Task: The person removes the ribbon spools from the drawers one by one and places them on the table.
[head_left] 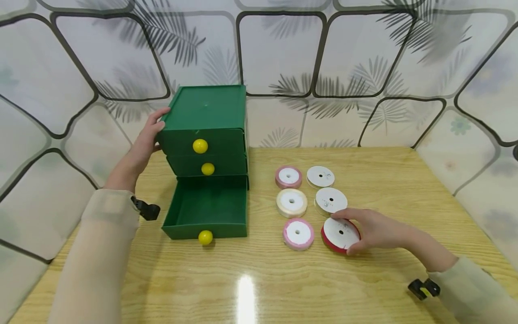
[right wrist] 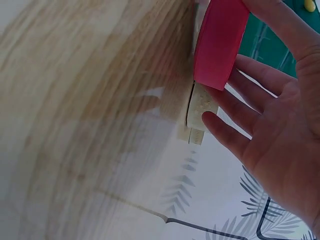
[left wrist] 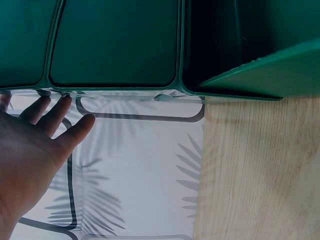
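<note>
My right hand grips a red ribbon spool by its rim, thumb on the near side and fingers on the far side. In the right wrist view, the red ribbon sits between the thumb and fingers of that hand. At the left stands a green drawer cabinet with yellow knobs. Its bottom drawer is pulled out, with a bare floor showing. My left hand rests against the cabinet's left side; the left wrist view shows extended fingers of this hand at the cabinet's edge.
Beside the red spool lie a pink spool, a cream spool, a dusty-pink spool and two white spools. All are on a wooden table. A patterned curtain-like backdrop surrounds the table.
</note>
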A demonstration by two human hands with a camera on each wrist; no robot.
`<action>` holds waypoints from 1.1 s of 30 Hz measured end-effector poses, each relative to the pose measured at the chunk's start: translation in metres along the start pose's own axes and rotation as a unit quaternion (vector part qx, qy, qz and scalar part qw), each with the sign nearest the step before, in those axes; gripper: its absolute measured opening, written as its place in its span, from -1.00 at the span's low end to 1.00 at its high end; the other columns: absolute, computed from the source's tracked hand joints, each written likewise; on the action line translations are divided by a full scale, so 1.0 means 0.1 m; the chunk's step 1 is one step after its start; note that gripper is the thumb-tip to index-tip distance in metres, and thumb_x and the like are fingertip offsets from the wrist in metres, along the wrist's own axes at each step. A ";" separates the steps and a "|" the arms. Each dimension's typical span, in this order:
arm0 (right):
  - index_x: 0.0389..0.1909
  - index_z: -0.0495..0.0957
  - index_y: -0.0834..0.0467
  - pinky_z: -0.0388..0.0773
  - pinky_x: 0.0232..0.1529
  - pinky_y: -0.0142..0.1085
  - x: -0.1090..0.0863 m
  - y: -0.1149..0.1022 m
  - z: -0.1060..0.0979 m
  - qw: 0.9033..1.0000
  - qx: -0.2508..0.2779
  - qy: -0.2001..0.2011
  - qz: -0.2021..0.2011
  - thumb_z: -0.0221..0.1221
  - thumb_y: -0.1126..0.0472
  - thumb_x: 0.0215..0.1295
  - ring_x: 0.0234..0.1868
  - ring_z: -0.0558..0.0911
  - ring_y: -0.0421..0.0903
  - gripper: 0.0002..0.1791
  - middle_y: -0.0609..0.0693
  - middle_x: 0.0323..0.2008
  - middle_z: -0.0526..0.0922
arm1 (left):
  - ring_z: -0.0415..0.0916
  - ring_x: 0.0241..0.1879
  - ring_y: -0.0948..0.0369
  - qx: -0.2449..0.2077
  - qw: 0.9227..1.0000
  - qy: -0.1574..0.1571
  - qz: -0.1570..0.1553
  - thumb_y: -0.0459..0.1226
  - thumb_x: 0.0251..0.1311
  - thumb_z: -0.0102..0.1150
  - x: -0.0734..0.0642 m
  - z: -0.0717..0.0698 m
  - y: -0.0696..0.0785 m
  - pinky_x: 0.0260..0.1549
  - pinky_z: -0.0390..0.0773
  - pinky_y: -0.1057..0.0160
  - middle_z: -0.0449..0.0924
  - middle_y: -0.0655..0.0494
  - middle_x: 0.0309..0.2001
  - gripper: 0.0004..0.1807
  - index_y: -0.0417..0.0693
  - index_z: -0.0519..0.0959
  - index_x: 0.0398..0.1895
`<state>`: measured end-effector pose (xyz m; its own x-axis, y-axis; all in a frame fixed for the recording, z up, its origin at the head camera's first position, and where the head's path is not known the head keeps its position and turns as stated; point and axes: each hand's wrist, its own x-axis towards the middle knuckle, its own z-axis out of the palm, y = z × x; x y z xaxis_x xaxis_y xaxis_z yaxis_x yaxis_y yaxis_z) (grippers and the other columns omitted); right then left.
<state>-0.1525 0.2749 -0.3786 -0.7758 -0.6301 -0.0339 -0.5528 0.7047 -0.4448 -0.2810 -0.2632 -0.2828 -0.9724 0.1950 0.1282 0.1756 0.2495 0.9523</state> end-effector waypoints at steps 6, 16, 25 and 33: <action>0.20 0.48 0.12 0.44 0.05 -0.17 0.02 0.03 0.04 1.000 -0.005 -0.003 0.011 0.52 -0.13 -0.16 0.05 0.52 -0.11 -0.15 -0.05 0.10 0.57 | -0.19 0.44 -0.14 -0.004 1.000 -0.004 -0.001 0.13 0.44 -0.34 0.00 0.00 0.00 0.26 -0.14 -0.33 -0.34 0.06 0.53 -0.34 0.28 -0.10 0.55; 0.18 0.49 0.17 0.44 0.04 -0.15 0.04 0.04 0.07 1.000 -0.024 0.007 -0.011 0.52 -0.12 -0.16 0.04 0.53 -0.06 -0.15 -0.02 0.09 0.56 | -0.21 0.44 -0.15 -0.013 1.000 -0.010 -0.001 0.10 0.44 -0.36 0.02 -0.03 -0.02 0.27 -0.16 -0.33 -0.38 0.05 0.54 -0.34 0.28 -0.13 0.56; 0.18 0.50 0.18 0.43 0.06 -0.20 0.02 0.06 -0.01 0.999 0.022 0.024 -0.013 0.50 -0.15 -0.13 0.05 0.55 -0.03 -0.15 -0.03 0.06 0.60 | -0.20 0.43 -0.19 -0.012 1.000 -0.009 -0.003 0.10 0.45 -0.36 0.02 -0.02 -0.02 0.27 -0.15 -0.33 -0.37 0.04 0.54 -0.34 0.29 -0.13 0.56; 0.15 0.53 0.17 0.46 0.00 -0.18 0.08 0.02 -0.09 0.996 0.059 0.052 -0.040 0.44 -0.08 0.03 -0.03 0.58 -0.06 -0.30 -0.06 -0.02 0.64 | -0.20 0.44 -0.18 -0.007 1.000 -0.004 0.000 0.11 0.44 -0.36 0.01 -0.01 -0.02 0.27 -0.15 -0.33 -0.36 0.03 0.54 -0.34 0.27 -0.12 0.55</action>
<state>-0.1629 0.2745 -0.3717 -0.7611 -0.6416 0.0954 -0.5793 0.6064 -0.5447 -0.2825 -0.2648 -0.2839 -0.9713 0.2020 0.1255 0.1727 0.2366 0.9561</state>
